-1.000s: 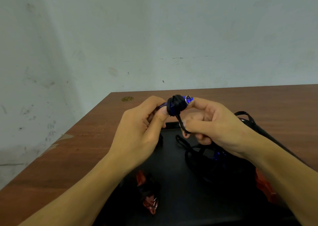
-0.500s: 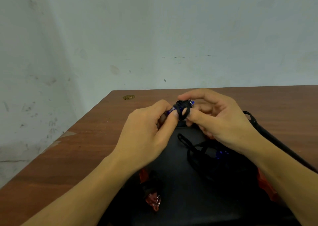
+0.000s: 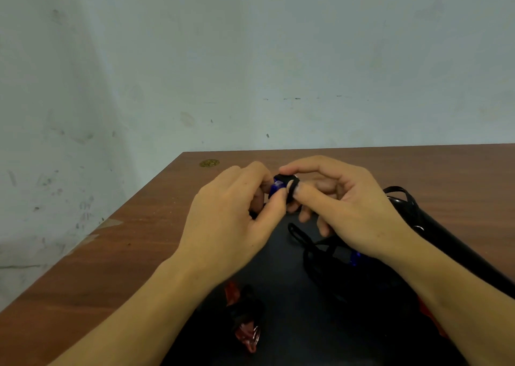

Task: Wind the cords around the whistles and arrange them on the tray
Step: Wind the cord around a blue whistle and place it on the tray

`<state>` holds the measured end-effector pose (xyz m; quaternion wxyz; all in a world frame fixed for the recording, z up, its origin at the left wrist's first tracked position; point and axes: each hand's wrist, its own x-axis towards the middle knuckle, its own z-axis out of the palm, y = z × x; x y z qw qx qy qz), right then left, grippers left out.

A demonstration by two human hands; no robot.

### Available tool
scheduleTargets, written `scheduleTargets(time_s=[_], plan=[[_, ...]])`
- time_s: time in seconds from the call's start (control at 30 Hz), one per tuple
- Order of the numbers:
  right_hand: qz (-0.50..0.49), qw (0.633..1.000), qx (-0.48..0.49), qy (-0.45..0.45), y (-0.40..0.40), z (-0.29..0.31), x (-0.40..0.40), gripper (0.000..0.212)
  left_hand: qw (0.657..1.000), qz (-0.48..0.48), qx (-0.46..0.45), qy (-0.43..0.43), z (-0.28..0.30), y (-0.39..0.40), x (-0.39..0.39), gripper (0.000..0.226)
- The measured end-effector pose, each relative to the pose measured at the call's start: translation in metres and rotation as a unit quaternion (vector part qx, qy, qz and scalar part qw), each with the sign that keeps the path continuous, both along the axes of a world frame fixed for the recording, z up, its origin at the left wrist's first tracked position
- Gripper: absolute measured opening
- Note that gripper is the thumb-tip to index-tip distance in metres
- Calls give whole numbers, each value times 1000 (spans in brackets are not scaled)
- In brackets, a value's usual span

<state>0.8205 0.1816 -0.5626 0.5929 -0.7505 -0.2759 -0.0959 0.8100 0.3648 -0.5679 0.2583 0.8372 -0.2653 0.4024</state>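
A blue whistle with black cord wound around it is held above the far edge of the black tray. My left hand pinches its blue end. My right hand pinches the cord-wrapped end, with a loop of cord over the thumb tip. On the tray lie a red whistle wound in black cord at the near left, and a loose tangle of black cord with another blue whistle partly hidden under my right wrist.
The tray sits on a brown wooden table against a pale wall. A red object shows at the tray's right under my forearm. A black strap trails off to the right. A small brass disc is set into the table's far left corner.
The hanging tail of cord has been wound up onto the blue whistle. Both hands have closed in around it and lowered slightly toward the tray.
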Motion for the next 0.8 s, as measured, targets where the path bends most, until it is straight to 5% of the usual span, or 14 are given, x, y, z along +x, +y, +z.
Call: scheduleTargets(time_s=[0.3, 0.57, 0.8], plan=[[-18, 999, 15, 27, 4, 1, 0, 26, 993, -79, -62, 69, -1, 3, 1, 12], [4, 997, 72, 40, 5, 2, 0, 33, 988, -63, -52, 134, -6, 3, 5, 44], [20, 996, 81, 28, 9, 0, -1, 31, 959, -162, -83, 216, -4, -6, -4, 28]])
